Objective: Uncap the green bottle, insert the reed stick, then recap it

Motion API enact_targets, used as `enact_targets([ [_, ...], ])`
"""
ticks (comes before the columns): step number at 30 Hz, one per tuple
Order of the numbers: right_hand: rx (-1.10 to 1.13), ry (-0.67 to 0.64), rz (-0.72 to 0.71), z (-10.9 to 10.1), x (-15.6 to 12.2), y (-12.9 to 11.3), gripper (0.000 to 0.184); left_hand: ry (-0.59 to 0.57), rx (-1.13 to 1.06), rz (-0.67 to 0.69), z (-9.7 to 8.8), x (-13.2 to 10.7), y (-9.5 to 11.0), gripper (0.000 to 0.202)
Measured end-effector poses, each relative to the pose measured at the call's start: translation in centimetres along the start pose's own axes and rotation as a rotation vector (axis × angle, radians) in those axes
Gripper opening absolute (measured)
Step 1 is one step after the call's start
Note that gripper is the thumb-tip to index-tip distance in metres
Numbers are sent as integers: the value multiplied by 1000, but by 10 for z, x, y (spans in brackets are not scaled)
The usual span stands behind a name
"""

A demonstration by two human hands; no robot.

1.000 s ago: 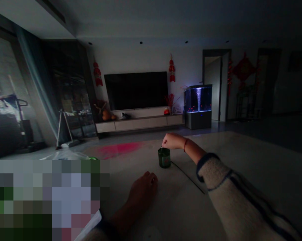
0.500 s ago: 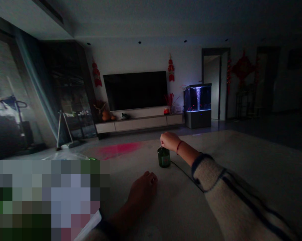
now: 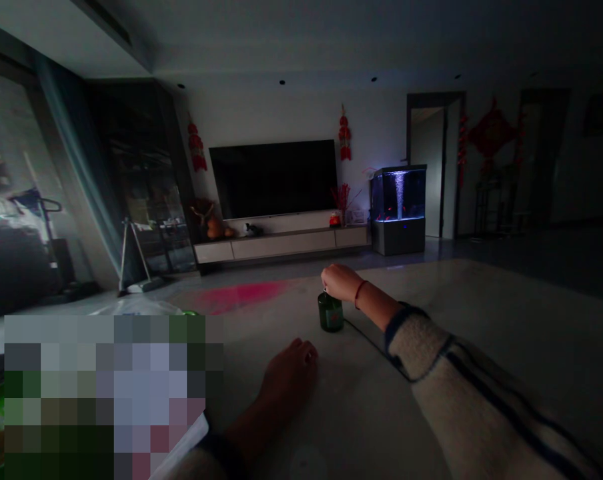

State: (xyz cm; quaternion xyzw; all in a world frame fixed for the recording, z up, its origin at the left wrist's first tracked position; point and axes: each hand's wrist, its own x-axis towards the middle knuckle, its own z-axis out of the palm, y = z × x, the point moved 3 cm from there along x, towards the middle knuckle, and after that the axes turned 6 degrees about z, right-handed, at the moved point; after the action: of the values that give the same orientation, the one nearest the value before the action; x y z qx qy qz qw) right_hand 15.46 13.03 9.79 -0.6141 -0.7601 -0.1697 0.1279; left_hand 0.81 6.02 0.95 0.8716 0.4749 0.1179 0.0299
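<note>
A dark green glass jar (image 3: 330, 313) with a faint label stands upright on a pale stone table (image 3: 446, 293). My right hand (image 3: 339, 283) is directly above it, its fingertips pinched on a small metal bit (image 3: 325, 291) at the jar's top; the small bit is too dim to identify. My left hand (image 3: 289, 373) rests on the table, nearer to me, with its fingers curled and touching nothing else. A thin black cord (image 3: 364, 339) runs from near the jar's base and passes under my right sleeve.
A pixelated patch covers the lower left, with a white bag (image 3: 136, 307) and a green object (image 3: 189, 313) at its top edge. A red glow lies on the table's far part. Beyond stand a TV cabinet (image 3: 281, 244) and a lit aquarium (image 3: 399, 210).
My right hand has shifted slightly left, settling over the jar's top. The jar has stayed upright, and the whole view has turned slightly.
</note>
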Motion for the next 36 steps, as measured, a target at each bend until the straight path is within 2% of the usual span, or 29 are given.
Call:
enact_targets([
  [8, 78, -7, 8, 3, 2, 16, 18, 13, 18, 17, 0, -1, 1, 25],
  [21, -20, -56, -44, 2, 5, 2, 21, 16, 2, 31, -2, -2, 1, 23],
  [28, 33, -85, -49, 4, 13, 4, 16, 38, -10, 37, 2, 0, -2, 23],
  [33, 95, -62, -2, 4, 18, 8, 27, 14, -10, 9, 1, 0, -1, 24],
  [36, 116, -64, 35, 3, 17, 8, 22, 20, -17, 27, 1, 0, -1, 23],
])
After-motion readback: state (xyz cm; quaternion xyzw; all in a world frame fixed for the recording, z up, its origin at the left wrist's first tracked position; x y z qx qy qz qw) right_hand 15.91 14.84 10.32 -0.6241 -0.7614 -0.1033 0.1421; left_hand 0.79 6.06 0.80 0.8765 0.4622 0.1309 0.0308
